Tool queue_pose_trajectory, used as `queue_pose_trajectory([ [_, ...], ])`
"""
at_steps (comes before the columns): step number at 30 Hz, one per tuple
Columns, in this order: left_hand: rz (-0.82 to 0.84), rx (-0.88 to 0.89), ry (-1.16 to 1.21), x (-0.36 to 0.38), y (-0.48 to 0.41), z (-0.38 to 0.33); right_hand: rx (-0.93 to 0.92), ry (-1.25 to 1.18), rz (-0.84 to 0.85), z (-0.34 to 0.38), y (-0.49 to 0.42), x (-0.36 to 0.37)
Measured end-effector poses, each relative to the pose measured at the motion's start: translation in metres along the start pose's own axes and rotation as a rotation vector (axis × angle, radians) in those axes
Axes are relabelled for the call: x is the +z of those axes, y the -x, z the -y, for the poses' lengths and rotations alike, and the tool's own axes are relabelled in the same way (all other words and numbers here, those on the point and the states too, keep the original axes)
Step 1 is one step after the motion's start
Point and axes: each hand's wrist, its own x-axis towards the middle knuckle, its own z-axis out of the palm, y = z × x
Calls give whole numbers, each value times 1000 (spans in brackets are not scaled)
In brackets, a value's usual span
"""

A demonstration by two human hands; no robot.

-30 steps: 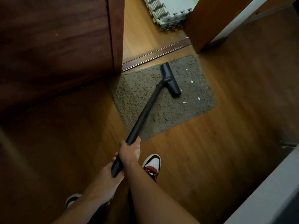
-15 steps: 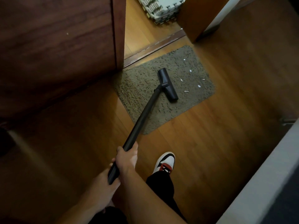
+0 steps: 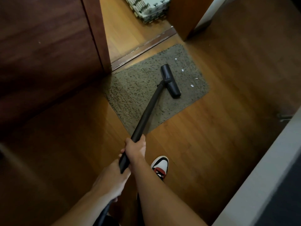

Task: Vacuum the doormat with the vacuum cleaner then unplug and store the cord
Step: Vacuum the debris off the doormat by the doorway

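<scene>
Since the right hand point(image 3: 136, 148) and, just behind it, the left hand point(image 3: 110, 180) are both curled tight round the wand point(image 3: 146, 115), with the floor head point(image 3: 170, 80) on the doormat point(image 3: 138, 88) and 4 white scraps point(image 3: 192, 86) beside it, vacuuming looks only partway, and the cord job (cord's out of view) comes after.

Dim, warm light reaches the wooden floor point(image 3: 211, 144) from the doorway point(image 3: 123, 30) at the top edge, leaving a faint sheen just left of the doormat point(image 3: 138, 88). The dark door point(image 3: 48, 54) at left and the pale ledge point(image 3: 260, 176) at lower right blur softly, and straight lines bow toward the frame's edges.
</scene>
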Motion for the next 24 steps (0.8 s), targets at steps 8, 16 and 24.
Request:
queue_pose_trajectory([
  [8, 32, 32, -5, 20, -27, -61, -5, -43, -43, 35, -44, -43],
  [16, 55, 40, -49, 37, -54, -88, -12, -18, -69, 53, -72, -71],
  [24, 50, 68, 20, 29, -57, -79, -9, -21, -95, 55, -66, -60],
])
